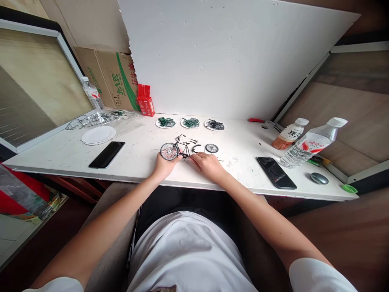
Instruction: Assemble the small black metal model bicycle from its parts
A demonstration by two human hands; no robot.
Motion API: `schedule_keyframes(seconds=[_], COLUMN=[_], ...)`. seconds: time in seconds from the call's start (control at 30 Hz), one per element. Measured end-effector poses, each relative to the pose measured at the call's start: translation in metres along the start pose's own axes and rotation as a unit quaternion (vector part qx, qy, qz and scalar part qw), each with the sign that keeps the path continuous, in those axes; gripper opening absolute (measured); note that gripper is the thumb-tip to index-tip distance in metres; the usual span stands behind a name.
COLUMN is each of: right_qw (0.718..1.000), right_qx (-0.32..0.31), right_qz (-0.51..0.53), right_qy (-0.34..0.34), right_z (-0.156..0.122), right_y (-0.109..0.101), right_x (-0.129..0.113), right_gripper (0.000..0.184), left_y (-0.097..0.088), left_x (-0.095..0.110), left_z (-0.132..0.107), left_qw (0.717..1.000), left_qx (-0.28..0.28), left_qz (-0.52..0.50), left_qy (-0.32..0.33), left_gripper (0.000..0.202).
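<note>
In the head view, we see a miniature black bicycle [180, 143] standing at the near side of the white worktop [141, 148], held between the two hands. Our left hand [166, 165] pinches its lower frame from behind the spoked front wheel [169, 151]. Our right hand [209, 165] has its fingers bent close together at the rear end of the frame; they look to be touching it, but at this size we cannot tell what, if anything, they pinch.

Just beyond the right hand we find a curved black part [196, 149] and a loose spoked wheel [212, 148], lying flat. Farther back, three small white plates [157, 124] stand in a row, two bearing green parts [191, 122] and the right-hand one black parts [215, 124]. A smartphone [107, 154] lies to our left, another phone [276, 173] to our right.
</note>
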State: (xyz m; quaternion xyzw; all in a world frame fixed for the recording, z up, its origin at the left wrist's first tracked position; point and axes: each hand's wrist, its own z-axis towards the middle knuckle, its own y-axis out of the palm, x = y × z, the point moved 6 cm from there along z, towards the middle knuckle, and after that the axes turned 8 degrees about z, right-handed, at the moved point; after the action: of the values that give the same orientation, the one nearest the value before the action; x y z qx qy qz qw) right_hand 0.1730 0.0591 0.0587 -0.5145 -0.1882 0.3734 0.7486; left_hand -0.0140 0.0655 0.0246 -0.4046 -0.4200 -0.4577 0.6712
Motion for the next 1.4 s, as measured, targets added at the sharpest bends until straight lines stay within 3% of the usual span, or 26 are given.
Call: schedule_keyframes(seconds=[0.43, 0.83, 1.07, 1.23, 1.4], right_qw=[0.996, 0.971, 0.919, 0.952, 0.986], right_qx=[-0.064, -0.033, -0.036, -0.023, -0.046], right_qz=[0.004, 0.199, 0.35, 0.265, 0.1], right_qy=[0.056, 0.129, 0.178, 0.151, 0.125], right_z=[0.001, 0.001, -0.001, 0.0, 0.0], right_y=[0.0, 0.004, 0.004, -0.002, -0.008], right_x=[-0.001, 0.002, -0.002, 0.0, 0.002], right_gripper=[0.043, 0.037, 0.049, 0.046, 0.038], left_y=[-0.001, -0.002, -0.001, -0.002, -0.002], left_x=[0.011, 0.008, 0.01, 0.011, 0.014], left_z=[-0.004, -0.005, -0.006, -0.004, -0.005], left_qw=[0.999, 0.999, 0.999, 0.999, 0.999], left_qx=[0.012, 0.021, 0.017, 0.014, 0.01], left_qz=[0.029, 0.043, 0.045, 0.033, 0.038], left_qy=[-0.006, 0.006, 0.015, 0.024, 0.022], left_gripper=[0.029, 0.028, 0.03, 0.031, 0.035])
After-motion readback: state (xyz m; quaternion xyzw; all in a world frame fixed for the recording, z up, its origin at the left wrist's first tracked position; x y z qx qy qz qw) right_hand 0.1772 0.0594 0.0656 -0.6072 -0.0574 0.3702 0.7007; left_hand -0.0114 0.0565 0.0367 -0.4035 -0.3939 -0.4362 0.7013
